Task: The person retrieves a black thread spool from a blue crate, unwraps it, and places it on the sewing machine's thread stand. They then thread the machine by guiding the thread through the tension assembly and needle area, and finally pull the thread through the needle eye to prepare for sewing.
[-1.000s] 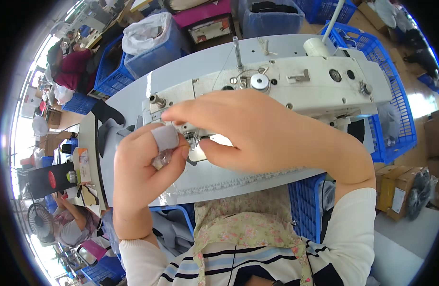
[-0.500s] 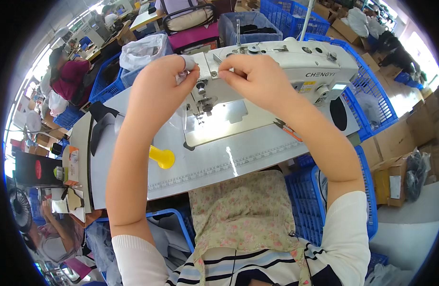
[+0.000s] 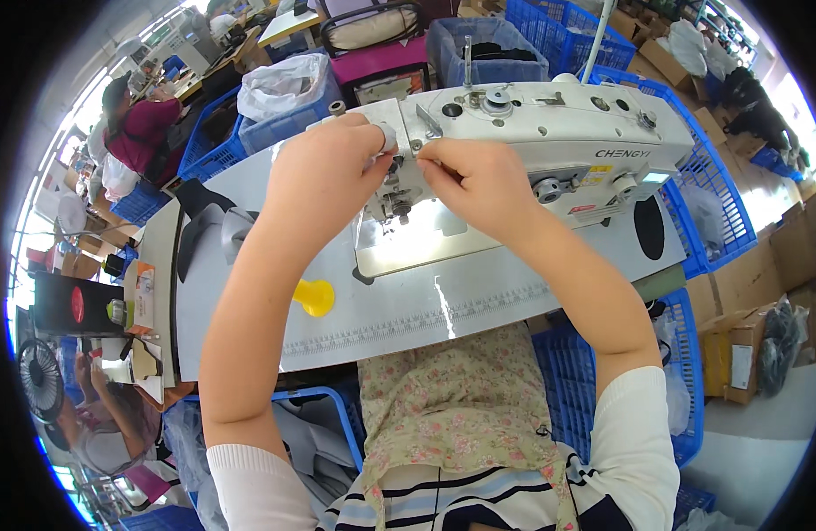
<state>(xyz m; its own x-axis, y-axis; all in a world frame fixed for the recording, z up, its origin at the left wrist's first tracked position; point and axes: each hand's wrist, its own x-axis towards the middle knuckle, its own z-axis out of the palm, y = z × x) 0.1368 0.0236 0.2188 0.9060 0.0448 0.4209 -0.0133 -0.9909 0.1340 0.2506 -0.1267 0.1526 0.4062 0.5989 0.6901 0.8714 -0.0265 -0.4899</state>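
Step in hand reads as fine two-handed fingertip work at the head end of the white sewing machine (image 3: 567, 128); judged from the pose, steady, small finger motion is called for, with both pinches kept aligned. Left hand (image 3: 324, 173): thumb and index are drawn together in a pinch, a pale wrap (image 3: 387, 138) being worn on the index. Right hand (image 3: 483, 181): thumb and index are likewise pinched, the other fingers curled. Nothing can be made out in either grip; whether something as thin as thread is held cannot be told. The two pinches face each other, a narrow gap between. The machine sits on the grey bench (image 3: 514, 283), its head directly behind the fingertips and partly covered by the left hand; contact cannot be confirmed. The brightly lit sewing plate (image 3: 425, 241) lies below and nearer the body, apart from both grips.
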